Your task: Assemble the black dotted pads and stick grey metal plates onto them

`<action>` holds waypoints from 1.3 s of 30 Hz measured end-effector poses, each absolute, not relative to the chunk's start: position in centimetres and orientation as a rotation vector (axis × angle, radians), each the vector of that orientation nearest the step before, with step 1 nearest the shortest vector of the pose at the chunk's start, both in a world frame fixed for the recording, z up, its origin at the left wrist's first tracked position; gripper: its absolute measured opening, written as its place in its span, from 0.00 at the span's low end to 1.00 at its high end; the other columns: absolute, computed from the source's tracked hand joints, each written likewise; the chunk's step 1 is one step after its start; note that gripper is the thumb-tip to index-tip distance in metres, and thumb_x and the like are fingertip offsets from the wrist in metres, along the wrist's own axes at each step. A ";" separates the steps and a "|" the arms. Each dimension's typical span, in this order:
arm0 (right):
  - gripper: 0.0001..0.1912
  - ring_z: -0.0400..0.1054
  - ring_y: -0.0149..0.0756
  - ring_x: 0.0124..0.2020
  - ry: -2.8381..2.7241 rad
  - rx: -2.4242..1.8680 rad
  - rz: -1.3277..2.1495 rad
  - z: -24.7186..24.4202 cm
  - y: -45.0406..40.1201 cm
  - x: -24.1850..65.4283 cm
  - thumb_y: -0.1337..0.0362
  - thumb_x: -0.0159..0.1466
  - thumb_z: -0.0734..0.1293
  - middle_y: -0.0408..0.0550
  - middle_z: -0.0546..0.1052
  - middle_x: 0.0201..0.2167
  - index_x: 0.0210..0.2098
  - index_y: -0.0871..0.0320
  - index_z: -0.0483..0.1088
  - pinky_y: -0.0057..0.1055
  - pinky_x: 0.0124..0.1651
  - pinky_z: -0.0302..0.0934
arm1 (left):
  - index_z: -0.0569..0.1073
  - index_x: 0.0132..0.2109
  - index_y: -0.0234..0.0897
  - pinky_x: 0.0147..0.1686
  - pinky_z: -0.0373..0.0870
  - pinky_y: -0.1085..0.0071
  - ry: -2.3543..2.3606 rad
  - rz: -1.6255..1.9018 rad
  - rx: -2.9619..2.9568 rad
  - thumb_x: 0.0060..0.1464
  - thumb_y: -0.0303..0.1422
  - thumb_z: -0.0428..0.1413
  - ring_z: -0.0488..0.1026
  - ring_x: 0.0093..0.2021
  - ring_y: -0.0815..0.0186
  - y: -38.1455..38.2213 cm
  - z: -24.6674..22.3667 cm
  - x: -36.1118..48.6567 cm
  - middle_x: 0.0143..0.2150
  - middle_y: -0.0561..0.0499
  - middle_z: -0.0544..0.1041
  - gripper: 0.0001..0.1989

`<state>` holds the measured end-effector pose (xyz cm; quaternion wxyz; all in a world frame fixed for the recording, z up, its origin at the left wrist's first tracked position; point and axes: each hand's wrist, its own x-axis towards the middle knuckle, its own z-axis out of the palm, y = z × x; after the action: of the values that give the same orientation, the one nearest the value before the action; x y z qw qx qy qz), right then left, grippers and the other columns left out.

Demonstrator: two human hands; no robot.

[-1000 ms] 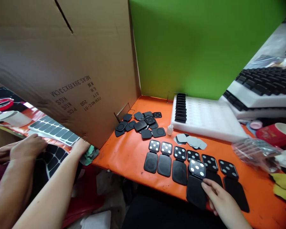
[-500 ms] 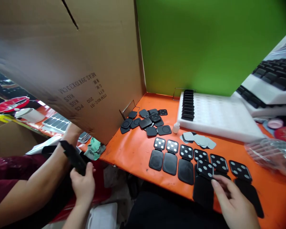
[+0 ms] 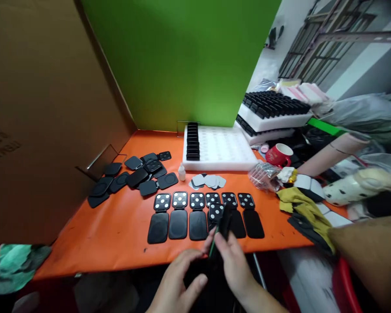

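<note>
My right hand (image 3: 236, 267) is closed around a dark folding pad (image 3: 226, 219), seen nearly edge-on with a green streak along its near side. Against that pad lies a dotted black square (image 3: 216, 211); whether the two are joined I cannot tell. My left hand (image 3: 177, 278) is at the near table edge, thumb and fingers apart, its fingertips close to the held pad. Behind the hands, several black folding pads lie in a row, each with a dotted square flap (image 3: 180, 199) above a plain black panel (image 3: 178, 224). The lower part of the held pad is hidden.
Loose black pads (image 3: 137, 178) are piled at left by a cardboard panel (image 3: 29, 108). A small white bottle (image 3: 181, 173), grey rounded pieces (image 3: 211, 181) and a white foam tray (image 3: 221, 165) stand behind the row. At right are a red mug (image 3: 279, 155) and another person's arm (image 3: 368, 250).
My view has swung right. My left hand has come from the far left, where it gripped a black object, to beside my right hand. The right hand now grips an upright dark pad.
</note>
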<state>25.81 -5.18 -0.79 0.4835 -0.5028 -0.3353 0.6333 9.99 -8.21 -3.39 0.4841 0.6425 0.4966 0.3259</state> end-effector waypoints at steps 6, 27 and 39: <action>0.22 0.68 0.39 0.42 -0.472 -1.433 1.360 -2.5 -2.1 30.9 0.51 0.52 0.69 0.49 0.74 0.40 0.41 0.58 0.71 0.30 0.37 0.64 | 0.64 0.55 0.40 0.53 0.63 0.62 1.270 0.888 1.076 0.52 0.35 0.53 0.66 0.54 0.59 -1.2 -2.7 14.1 0.56 0.43 0.67 0.22; 0.17 0.69 0.37 0.37 -0.952 -1.338 1.428 -0.9 -4.5 29.1 0.55 0.64 0.58 0.49 0.73 0.40 0.49 0.56 0.63 0.33 0.36 0.65 | 0.72 0.45 0.32 0.46 0.68 0.60 1.237 0.869 0.673 0.53 0.45 0.50 0.74 0.43 0.57 -2.3 0.8 15.2 0.42 0.42 0.78 0.22; 0.24 0.67 0.40 0.40 -2.121 -1.399 0.922 2.6 -6.1 29.6 0.51 0.64 0.57 0.50 0.70 0.42 0.56 0.52 0.56 0.37 0.43 0.62 | 0.64 0.52 0.43 0.46 0.65 0.62 1.514 0.745 1.901 0.54 0.27 0.47 0.68 0.47 0.61 -3.8 2.0 10.1 0.47 0.48 0.71 0.18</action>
<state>29.60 -6.12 2.60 0.2173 -0.5052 -0.7660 0.3330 10.05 -3.79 2.03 0.2957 0.7144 0.5689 0.2801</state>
